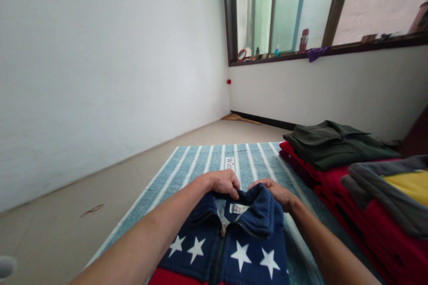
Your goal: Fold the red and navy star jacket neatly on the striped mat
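Observation:
A navy zip-up fleece jacket [230,240] with white stars and a red band lies front-up on a blue-and-white striped mat [200,164]. My left hand [224,182] grips the left side of its collar, fingers curled over the edge. Opposite it, my right hand [277,192] holds the right side of the collar. The zip is closed up to the neck, and a small white label shows inside the collar.
To the right a stack of folded clothes: a dark green jacket [334,144] on red garments [351,196], with a grey, yellow and red one [394,191] nearer. Beige floor lies left. A window sill [301,53] with small bottles runs along the far wall.

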`<action>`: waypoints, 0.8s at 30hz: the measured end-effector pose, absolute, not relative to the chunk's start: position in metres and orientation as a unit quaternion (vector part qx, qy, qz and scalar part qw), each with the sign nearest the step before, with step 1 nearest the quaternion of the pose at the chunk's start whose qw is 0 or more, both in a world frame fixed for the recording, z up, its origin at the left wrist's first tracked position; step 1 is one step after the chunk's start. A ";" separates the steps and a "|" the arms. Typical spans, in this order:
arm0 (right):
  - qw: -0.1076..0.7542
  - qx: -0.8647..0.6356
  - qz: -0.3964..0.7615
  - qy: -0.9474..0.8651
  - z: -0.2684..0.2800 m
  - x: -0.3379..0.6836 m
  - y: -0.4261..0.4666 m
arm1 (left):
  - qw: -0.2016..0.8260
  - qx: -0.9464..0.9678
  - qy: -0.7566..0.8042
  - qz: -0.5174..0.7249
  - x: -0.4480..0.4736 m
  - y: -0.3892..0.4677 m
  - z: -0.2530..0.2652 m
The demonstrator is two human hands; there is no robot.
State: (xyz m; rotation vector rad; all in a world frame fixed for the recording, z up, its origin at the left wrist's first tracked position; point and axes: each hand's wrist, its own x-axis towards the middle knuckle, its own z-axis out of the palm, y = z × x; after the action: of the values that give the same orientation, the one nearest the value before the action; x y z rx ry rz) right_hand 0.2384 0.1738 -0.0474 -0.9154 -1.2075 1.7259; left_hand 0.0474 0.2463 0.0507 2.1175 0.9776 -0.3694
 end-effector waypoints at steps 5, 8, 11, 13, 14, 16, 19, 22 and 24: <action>0.410 -0.371 0.682 -0.479 -0.048 0.240 0.172 | 0.338 0.860 0.347 -0.161 0.053 0.241 0.050; 0.397 -0.374 0.681 -0.489 -0.046 0.241 0.172 | 0.332 0.868 0.333 -0.162 0.054 0.237 0.047; 0.383 -0.375 0.677 -0.504 -0.044 0.240 0.174 | 0.329 0.871 0.325 -0.168 0.054 0.235 0.045; 0.377 -0.376 0.671 -0.516 -0.044 0.239 0.175 | 0.325 0.872 0.320 -0.176 0.054 0.235 0.045; 0.374 -0.376 0.668 -0.522 -0.045 0.239 0.176 | 0.324 0.872 0.320 -0.179 0.054 0.235 0.046; 0.370 -0.377 0.662 -0.532 -0.045 0.239 0.177 | 0.325 0.869 0.323 -0.188 0.054 0.235 0.046; 0.366 -0.382 0.654 -0.541 -0.047 0.240 0.178 | 0.334 0.861 0.328 -0.199 0.056 0.236 0.045; 0.366 -0.389 0.645 -0.546 -0.048 0.239 0.178 | 0.343 0.856 0.329 -0.201 0.057 0.237 0.043; 0.367 -0.391 0.640 -0.550 -0.049 0.239 0.178 | 0.346 0.855 0.332 -0.198 0.057 0.237 0.042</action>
State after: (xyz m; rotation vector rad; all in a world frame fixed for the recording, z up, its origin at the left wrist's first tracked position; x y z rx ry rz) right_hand 0.2387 0.1780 -0.0486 -1.0048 -1.4141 1.6439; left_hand 0.0570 0.2366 0.0420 2.2183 0.8627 -0.5127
